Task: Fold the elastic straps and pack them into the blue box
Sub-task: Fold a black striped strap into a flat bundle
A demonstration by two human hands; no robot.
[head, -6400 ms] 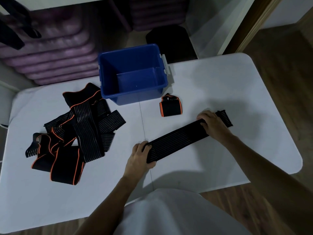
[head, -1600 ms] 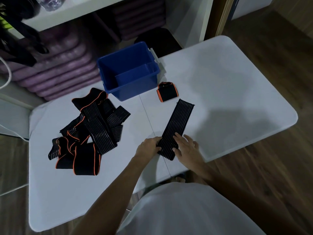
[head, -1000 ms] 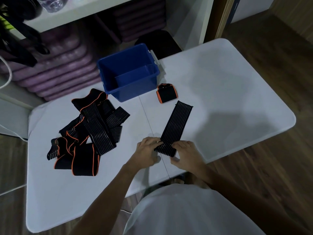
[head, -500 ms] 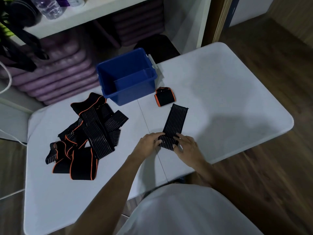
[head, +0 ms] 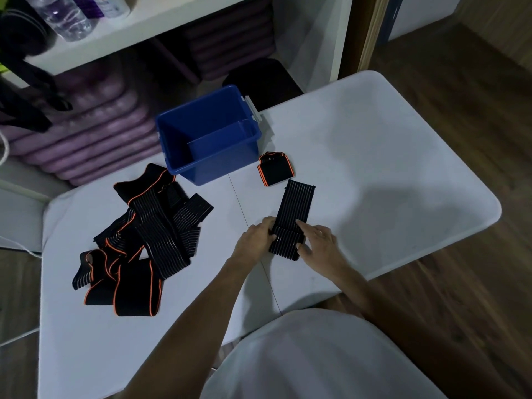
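A black striped elastic strap [head: 293, 214] lies lengthwise on the white table [head: 374, 174], its near end folded over into a thicker stack. My left hand [head: 254, 240] grips the left edge of that folded end. My right hand [head: 318, 240] holds the right edge, forefinger laid across the top and thumb at the near corner. The blue box [head: 210, 133] stands open at the table's far edge, nothing visible inside. A small folded black strap with orange trim [head: 275, 169] lies just right of the box. A tangled pile of black and orange straps [head: 138, 240] covers the left side.
Behind the table a white shelf [head: 144, 21] carries a plastic bottle [head: 64, 17], with purple rolled mats [head: 95, 131] stacked below. A black stool [head: 262, 82] stands behind the box. Wooden floor lies to the right.
The strap was turned from lying crosswise to lengthwise, and its near end has been folded over step by step, so the flat part is shorter. Both hands have stayed at the near end.
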